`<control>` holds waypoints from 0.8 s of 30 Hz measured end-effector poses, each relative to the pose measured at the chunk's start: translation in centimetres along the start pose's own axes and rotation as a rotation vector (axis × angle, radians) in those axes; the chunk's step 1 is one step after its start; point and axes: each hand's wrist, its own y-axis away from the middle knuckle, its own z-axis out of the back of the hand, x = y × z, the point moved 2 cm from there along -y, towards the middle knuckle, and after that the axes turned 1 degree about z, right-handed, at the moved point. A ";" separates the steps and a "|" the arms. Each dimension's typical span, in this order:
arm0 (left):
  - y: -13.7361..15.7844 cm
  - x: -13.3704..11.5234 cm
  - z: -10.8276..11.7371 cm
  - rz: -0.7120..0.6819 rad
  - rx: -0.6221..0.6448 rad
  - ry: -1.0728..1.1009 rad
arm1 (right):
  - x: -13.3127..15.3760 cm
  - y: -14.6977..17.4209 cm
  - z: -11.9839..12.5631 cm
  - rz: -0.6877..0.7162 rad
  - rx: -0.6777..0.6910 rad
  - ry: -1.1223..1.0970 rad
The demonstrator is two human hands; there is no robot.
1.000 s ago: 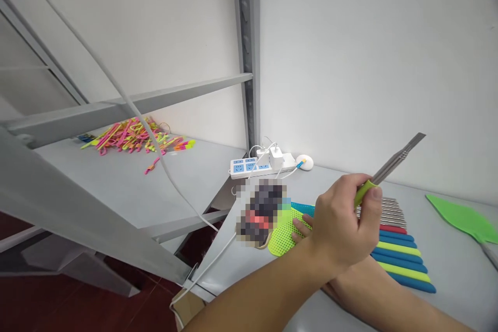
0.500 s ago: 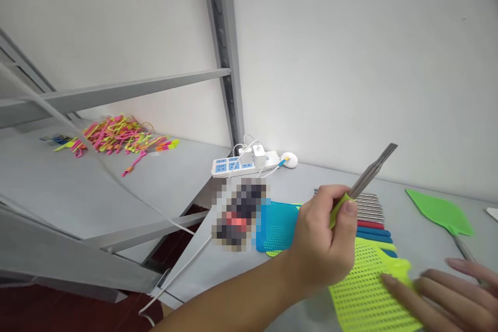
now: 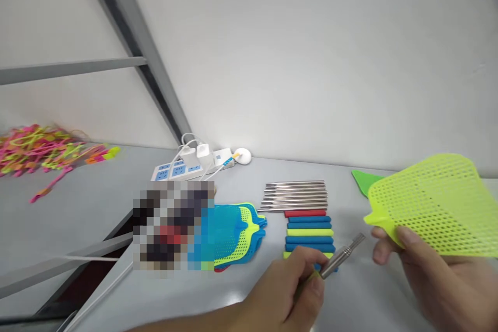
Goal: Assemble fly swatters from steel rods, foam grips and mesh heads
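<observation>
My left hand [image 3: 290,288] is closed around a fly swatter handle [image 3: 335,263], a metal rod with a yellow-green grip mostly hidden in my fingers. The rod's flat tip points up to the right. My right hand [image 3: 439,275] pinches a yellow-green fly swatter head [image 3: 431,207] near its neck, holding it up off the table. The neck faces left toward the rod tip, with a gap between them. Beyond my left hand lie a row of red, blue and yellow-green grips [image 3: 310,232] and a row of metal rods [image 3: 295,196].
Blue and yellow-green swatter heads [image 3: 229,238] are stacked left of the grips. A green swatter head [image 3: 363,181] lies partly hidden behind the raised one. A power strip [image 3: 175,170] with white plugs stands by the wall. Colourful plastic pieces [image 3: 35,148] are piled at far left.
My right hand has picked the yellow-green swatter head up off the table. My left hand has lowered the handle, its rod now less steep. The view has swung right.
</observation>
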 end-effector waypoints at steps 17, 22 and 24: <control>-0.6 -1.6 0.8 0.151 -0.108 -0.054 | 2.6 -0.9 -2.5 -0.291 0.124 -0.639; -0.9 -1.9 1.1 0.215 0.055 -0.013 | 2.9 -1.4 -2.1 -0.265 0.221 -0.623; -0.9 -1.6 1.2 0.281 0.040 0.042 | 2.9 -1.5 -1.8 -0.267 0.247 -0.602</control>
